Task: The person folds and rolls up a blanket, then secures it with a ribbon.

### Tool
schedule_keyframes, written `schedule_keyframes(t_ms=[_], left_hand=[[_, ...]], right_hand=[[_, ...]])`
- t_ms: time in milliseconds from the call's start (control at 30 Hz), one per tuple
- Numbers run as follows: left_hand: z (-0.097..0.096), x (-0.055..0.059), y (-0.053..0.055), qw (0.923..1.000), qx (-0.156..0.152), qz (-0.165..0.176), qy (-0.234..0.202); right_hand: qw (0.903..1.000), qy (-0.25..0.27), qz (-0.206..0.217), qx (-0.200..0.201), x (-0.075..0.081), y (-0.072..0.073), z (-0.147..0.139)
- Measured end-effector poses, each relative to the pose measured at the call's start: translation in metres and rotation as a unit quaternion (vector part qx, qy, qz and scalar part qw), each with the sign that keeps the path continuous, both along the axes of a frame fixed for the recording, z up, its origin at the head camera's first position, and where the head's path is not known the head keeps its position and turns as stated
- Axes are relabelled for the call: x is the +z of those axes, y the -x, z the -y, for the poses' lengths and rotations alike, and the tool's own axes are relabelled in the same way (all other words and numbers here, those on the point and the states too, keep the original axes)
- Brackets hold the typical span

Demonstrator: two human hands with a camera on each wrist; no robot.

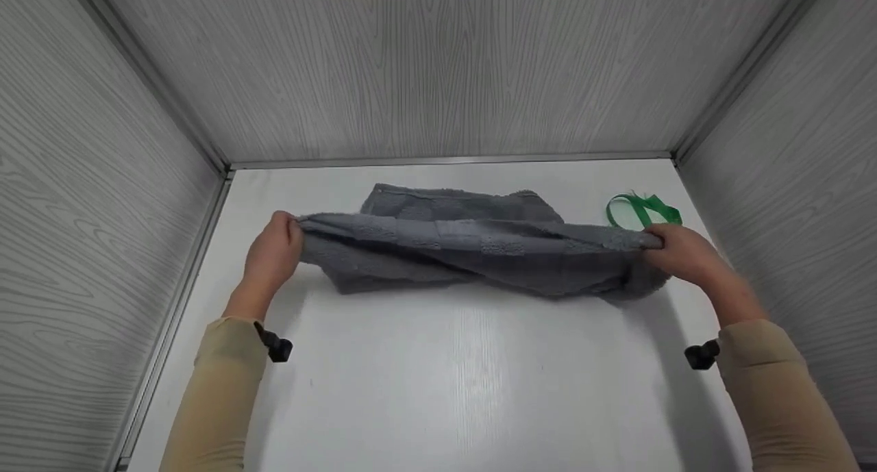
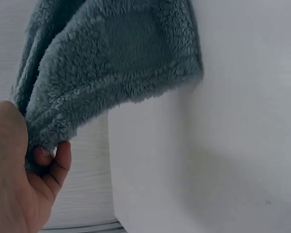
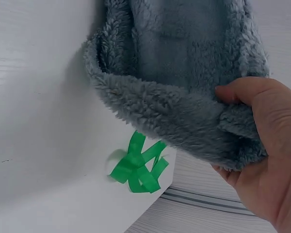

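Observation:
A grey, fluffy towel (image 1: pixel 473 242) is stretched sideways between both hands, its near part sagging in folds. Its far portion appears behind the stretched edge, on the white table. At the towel's left end, my left hand (image 1: pixel 274 249) pinches a corner. In the left wrist view, the curled fingers of the left hand (image 2: pixel 26 165) grip the gathered pile, and a flap of towel (image 2: pixel 116 53) hangs beyond. My right hand (image 1: pixel 688 253) grips the opposite end. The right wrist view shows the thumb of the right hand (image 3: pixel 266 131) pressed on top of the folded towel (image 3: pixel 174 97).
A loosely looped green ribbon (image 1: pixel 644 210) lies on the white table (image 1: pixel 473 383) at the back right, just beyond my right hand. Grey wood-grain panels (image 1: pixel 438 68) wall the table at the back and both sides, with metal strips along the seams.

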State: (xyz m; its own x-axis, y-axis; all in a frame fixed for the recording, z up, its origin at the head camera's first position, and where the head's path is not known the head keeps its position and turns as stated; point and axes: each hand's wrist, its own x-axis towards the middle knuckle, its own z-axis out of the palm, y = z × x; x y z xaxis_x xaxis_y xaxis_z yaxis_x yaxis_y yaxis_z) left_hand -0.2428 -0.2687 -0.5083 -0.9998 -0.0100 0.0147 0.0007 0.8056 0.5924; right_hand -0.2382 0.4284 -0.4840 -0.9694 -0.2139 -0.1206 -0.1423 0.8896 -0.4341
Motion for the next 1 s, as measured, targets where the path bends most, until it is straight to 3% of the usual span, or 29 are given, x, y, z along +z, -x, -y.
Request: schedule_keyframes(t_ms=[133, 300, 400, 467, 533, 633, 733, 833, 933, 1000], left_hand=[[0.016, 0.005, -0.011, 0.9988, -0.038, 0.021, 0.020], [0.034, 0.003, -0.019, 0.9946, -0.077, 0.044, 0.054], [0.044, 0.000, -0.023, 0.9931, -0.087, 0.063, 0.048], [0.050, -0.001, -0.027, 0.9900, -0.096, 0.100, 0.025], [0.056, 0.000, -0.033, 0.9807, -0.113, 0.159, -0.005], [0.064, 0.003, -0.042, 0.9525, -0.129, 0.272, -0.046], [0.071, 0.007, -0.050, 0.9248, -0.121, 0.349, -0.091], [0.077, 0.014, -0.052, 0.9145, -0.088, 0.365, -0.151], [0.078, 0.024, -0.044, 0.9122, -0.065, 0.342, -0.217], [0.075, 0.033, -0.033, 0.9071, -0.048, 0.318, -0.272]], right_hand=[[0.9984, 0.038, 0.041, -0.002, -0.001, -0.002, 0.001], [0.9932, 0.087, 0.078, -0.002, 0.001, -0.008, -0.001], [0.9899, 0.100, 0.100, 0.010, 0.002, -0.012, -0.001], [0.9853, 0.101, 0.135, 0.026, 0.002, -0.016, 0.002], [0.9767, 0.092, 0.189, 0.045, 0.001, -0.020, 0.006], [0.9588, 0.063, 0.266, 0.077, 0.000, -0.027, 0.013], [0.9448, 0.049, 0.310, 0.094, 0.002, -0.031, 0.016], [0.9444, 0.046, 0.312, 0.092, 0.010, -0.029, 0.015], [0.9567, 0.034, 0.280, 0.071, 0.022, -0.019, 0.013], [0.9645, 0.041, 0.258, 0.034, 0.032, -0.008, 0.013]])
